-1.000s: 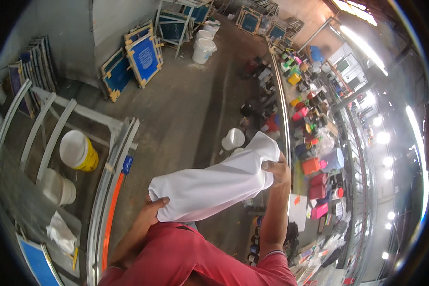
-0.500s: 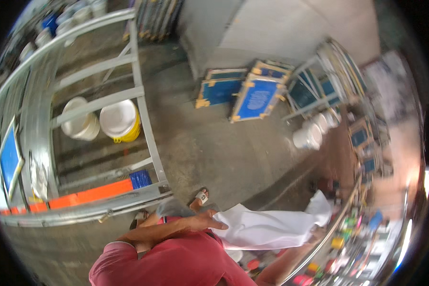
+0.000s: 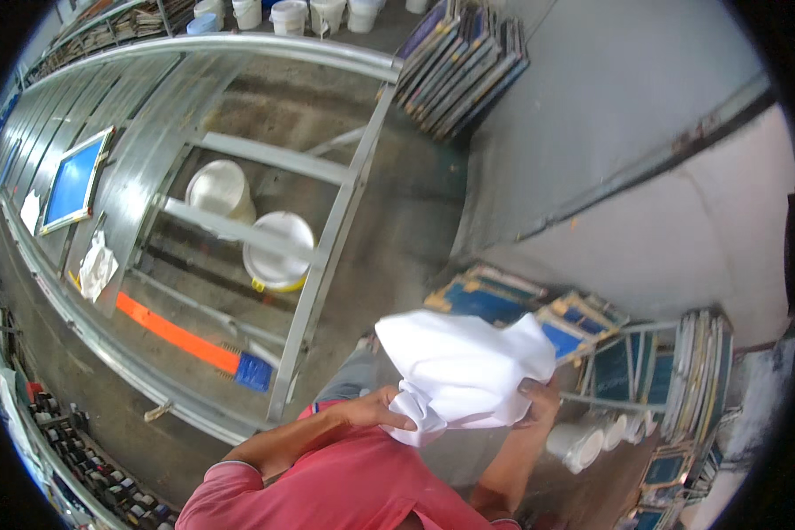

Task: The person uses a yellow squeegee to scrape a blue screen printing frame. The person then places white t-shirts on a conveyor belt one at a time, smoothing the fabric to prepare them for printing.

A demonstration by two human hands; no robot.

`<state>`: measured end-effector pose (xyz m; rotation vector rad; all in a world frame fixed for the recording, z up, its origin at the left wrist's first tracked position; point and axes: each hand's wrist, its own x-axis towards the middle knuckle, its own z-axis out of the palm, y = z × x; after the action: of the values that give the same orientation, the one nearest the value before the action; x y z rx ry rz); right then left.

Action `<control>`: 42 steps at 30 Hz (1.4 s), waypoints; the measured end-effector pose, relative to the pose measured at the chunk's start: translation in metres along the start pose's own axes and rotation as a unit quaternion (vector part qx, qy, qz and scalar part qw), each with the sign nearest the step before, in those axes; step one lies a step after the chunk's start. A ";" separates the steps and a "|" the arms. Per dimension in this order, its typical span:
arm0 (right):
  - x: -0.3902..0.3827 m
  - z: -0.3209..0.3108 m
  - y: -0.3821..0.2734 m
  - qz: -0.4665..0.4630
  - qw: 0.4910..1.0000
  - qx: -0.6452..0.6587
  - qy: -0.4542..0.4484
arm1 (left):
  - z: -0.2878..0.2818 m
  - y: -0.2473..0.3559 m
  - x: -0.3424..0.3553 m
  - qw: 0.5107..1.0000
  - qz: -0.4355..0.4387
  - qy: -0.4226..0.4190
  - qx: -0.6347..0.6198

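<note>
"What is the left hand (image 3: 373, 409) doing?"
"It is pinching the white cloth (image 3: 468, 358) at its eight o'clock side."
"And the right hand (image 3: 541, 400)?"
"It is pinching the cloth too, at four o'clock."
"Where is it hanging?"
"It is bunching up between the hands, by the red shirt (image 3: 353, 473). A white-and-yellow bucket (image 3: 276, 270) is standing at ten o'clock from it."

White cloth (image 3: 464, 362), smooth fabric, faint lilac tint in shaded folds. Lower ctr of frame, slightly R of mid. Held up in air, gripped at lower L & lower R. Partly gathered: upper part broad, puffed out; lower L bunched w/ tight folds. Top edge uneven, rises at upper R.
</note>
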<state>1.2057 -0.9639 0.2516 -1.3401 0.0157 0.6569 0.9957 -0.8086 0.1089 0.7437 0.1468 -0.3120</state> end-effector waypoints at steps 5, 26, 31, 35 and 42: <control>0.124 0.023 -0.049 -0.052 0.997 0.023 -0.045 | -0.030 0.110 0.091 0.996 0.044 0.012 0.080; 0.698 0.297 -0.221 -0.033 0.981 -0.063 -0.179 | -0.303 0.522 0.418 0.963 0.207 0.143 -0.094; 0.837 0.375 -0.222 -0.001 0.939 -0.136 -0.315 | -0.397 0.604 0.491 0.933 0.237 0.157 -0.223; 0.930 0.446 -0.220 0.036 0.929 -0.146 -0.338 | -0.466 0.676 0.542 0.884 0.326 0.184 -0.282; 1.043 0.561 -0.257 0.049 0.936 -0.157 -0.310 | -0.542 0.796 0.534 0.845 0.407 0.257 -0.235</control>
<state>1.9790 -0.0313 0.2336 -1.3866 -0.5574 1.1835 1.7504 -0.0067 0.0960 0.3264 0.3814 0.7333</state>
